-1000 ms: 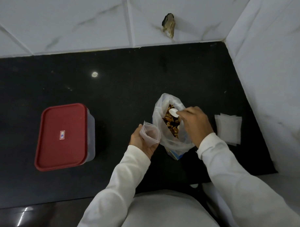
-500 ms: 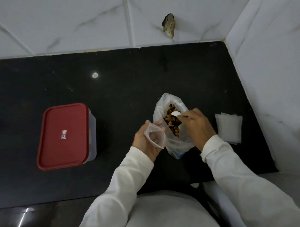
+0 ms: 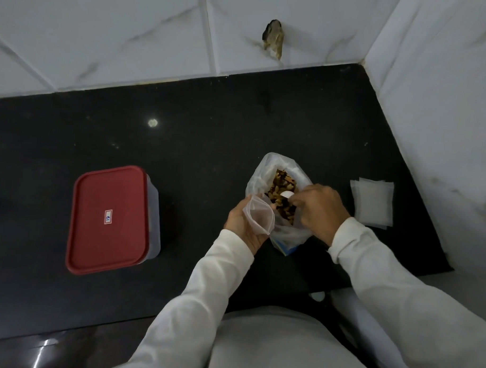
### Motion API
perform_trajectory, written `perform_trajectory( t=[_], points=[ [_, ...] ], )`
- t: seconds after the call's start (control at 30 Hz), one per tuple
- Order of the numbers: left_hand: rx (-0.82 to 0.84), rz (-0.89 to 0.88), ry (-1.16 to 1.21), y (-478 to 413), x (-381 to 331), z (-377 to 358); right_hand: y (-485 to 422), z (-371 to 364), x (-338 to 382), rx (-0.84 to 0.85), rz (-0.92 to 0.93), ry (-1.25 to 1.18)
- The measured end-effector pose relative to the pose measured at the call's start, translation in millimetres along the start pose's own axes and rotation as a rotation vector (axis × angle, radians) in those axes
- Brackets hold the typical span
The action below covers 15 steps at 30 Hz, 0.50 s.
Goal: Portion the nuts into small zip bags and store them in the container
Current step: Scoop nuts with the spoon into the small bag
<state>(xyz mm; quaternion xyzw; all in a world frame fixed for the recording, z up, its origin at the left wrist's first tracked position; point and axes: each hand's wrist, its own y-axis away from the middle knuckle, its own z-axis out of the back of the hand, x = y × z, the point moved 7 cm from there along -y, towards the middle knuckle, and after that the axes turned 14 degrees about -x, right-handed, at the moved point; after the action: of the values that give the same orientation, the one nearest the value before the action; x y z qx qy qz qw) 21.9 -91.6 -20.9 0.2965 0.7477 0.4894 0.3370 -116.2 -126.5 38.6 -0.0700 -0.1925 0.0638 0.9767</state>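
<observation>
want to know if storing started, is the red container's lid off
No, the red lid sits flat on the container, covering its whole top.

Left hand (image 3: 241, 225) grips zip bag (image 3: 258, 216); right hand (image 3: 322, 211) pinches spoon (image 3: 286, 195).

The counter (image 3: 210, 144) was black with faint pale specks, the wall tiles (image 3: 104, 27) white with grey veins. The container (image 3: 154, 216) was clear plastic, its lid (image 3: 108, 234) red with a small white label (image 3: 108, 216) edged in red. The nuts (image 3: 282, 182) were brown inside a milky bag (image 3: 257, 178) showing blue at its base. The spoon (image 3: 286, 194) was white, the small zip bag (image 3: 258, 216) clear, the spare bags (image 3: 372, 200) frosted white, the sleeves (image 3: 205, 292) off-white
</observation>
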Motion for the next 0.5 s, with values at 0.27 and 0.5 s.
perform_trajectory(
  t=[0.27,0.5],
  points=[
    [0.010,-0.010,-0.025,-13,5,6,-13,-5,-22,-0.043,-0.304,-0.205],
    [-0.002,0.009,-0.001,-24,9,9,-7,-8,-21,-0.063,-0.294,-0.231]
  ],
)
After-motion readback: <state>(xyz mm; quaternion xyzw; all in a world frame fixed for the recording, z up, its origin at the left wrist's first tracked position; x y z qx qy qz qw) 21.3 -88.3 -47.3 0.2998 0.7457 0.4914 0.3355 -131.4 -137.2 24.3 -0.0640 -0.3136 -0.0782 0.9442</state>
